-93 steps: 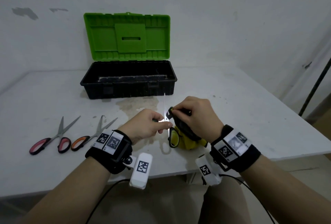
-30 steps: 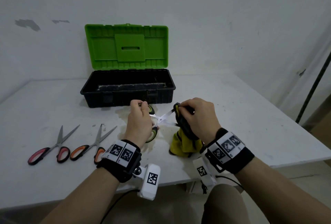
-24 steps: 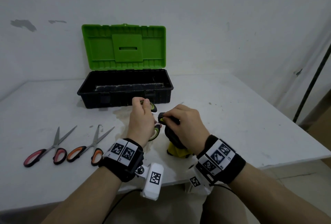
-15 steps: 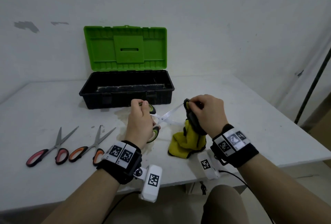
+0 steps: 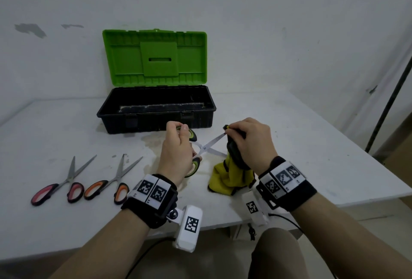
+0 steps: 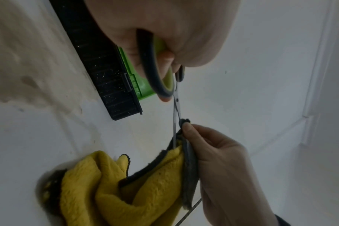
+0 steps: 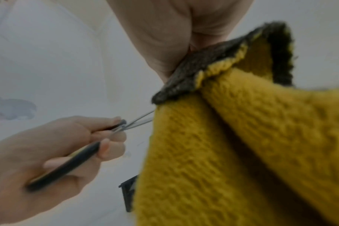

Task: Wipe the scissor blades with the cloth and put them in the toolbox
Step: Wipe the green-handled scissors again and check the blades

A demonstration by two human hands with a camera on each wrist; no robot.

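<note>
My left hand [image 5: 178, 151] grips the green and black handles of a pair of scissors [image 5: 206, 147], whose blades stand spread apart and point right. My right hand [image 5: 247, 142] pinches a yellow and dark grey cloth [image 5: 229, 173] around the tip of the upper blade; the cloth's lower part rests on the table. In the left wrist view the scissors [image 6: 175, 97] run down into the cloth [image 6: 145, 183]. The right wrist view shows the cloth [image 7: 242, 137] close up, with the blades [image 7: 141, 120] entering it. The open toolbox [image 5: 156, 109], black with a green lid, stands behind my hands.
Two more pairs of scissors lie at the left of the white table [image 5: 312, 156]: one with pink handles [image 5: 62, 185], one with orange handles [image 5: 111, 180]. A wall rises right behind the toolbox. A dark pole [image 5: 388, 104] leans at the far right.
The cloth in my right hand slid inward along the blade toward the pivot, then out toward the tip. The left hand kept the scissors nearly still.
</note>
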